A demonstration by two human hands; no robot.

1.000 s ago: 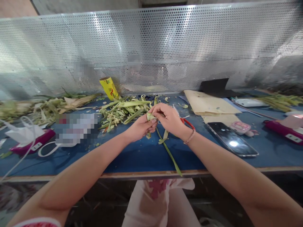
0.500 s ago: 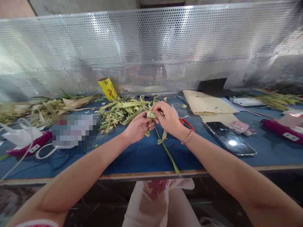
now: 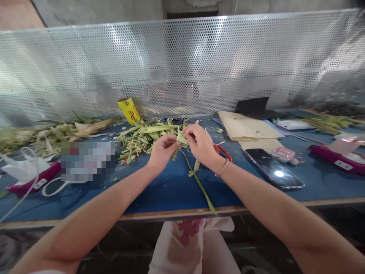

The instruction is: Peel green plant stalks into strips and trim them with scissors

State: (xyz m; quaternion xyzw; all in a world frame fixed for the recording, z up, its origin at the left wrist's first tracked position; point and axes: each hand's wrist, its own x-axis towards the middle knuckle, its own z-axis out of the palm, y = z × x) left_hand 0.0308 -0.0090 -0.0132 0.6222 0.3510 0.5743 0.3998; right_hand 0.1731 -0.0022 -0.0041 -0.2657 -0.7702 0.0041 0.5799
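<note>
Left hand and right hand pinched small folded leaf between fingertips, above blue table; folds seemed too small to read surely. From leaf: long green strip at five o'clock, leaf pile at nine, yellow tube at ten, tan paper near three; red handle just past three, phone farther out.
</note>
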